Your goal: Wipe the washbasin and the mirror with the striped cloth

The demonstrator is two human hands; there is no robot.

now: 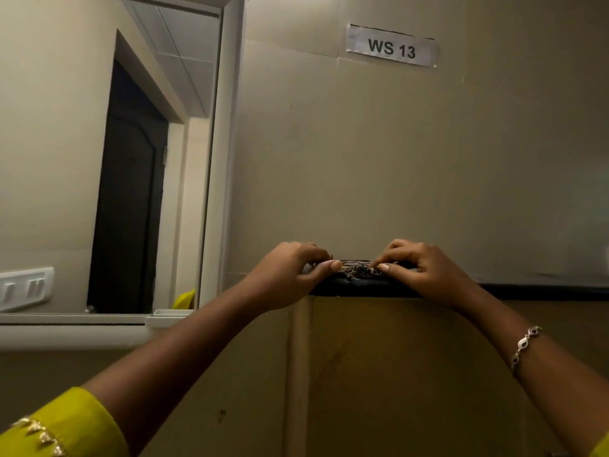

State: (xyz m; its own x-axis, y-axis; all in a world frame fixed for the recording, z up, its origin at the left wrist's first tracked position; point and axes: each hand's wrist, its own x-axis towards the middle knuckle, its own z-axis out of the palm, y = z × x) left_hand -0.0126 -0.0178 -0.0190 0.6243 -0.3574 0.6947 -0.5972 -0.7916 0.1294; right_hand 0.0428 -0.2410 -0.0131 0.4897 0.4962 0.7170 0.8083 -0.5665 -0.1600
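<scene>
The striped cloth (pixel 359 270) lies folded on a dark ledge (pixel 543 290), its frayed fringe showing between my hands. My left hand (pixel 290 275) pinches its left end with thumb and fingers. My right hand (pixel 418 270) pinches its right end the same way; a silver bracelet sits on that wrist. The mirror (pixel 99 159) hangs on the wall to the left in a pale frame and reflects a dark doorway. The washbasin is out of view.
A paper label reading WS 13 (pixel 391 46) is stuck on the beige wall above. A white shelf (pixel 72 334) runs under the mirror. A switch plate (pixel 24 288) shows in the mirror. A beige panel with a vertical trim strip (pixel 298 374) stands below the ledge.
</scene>
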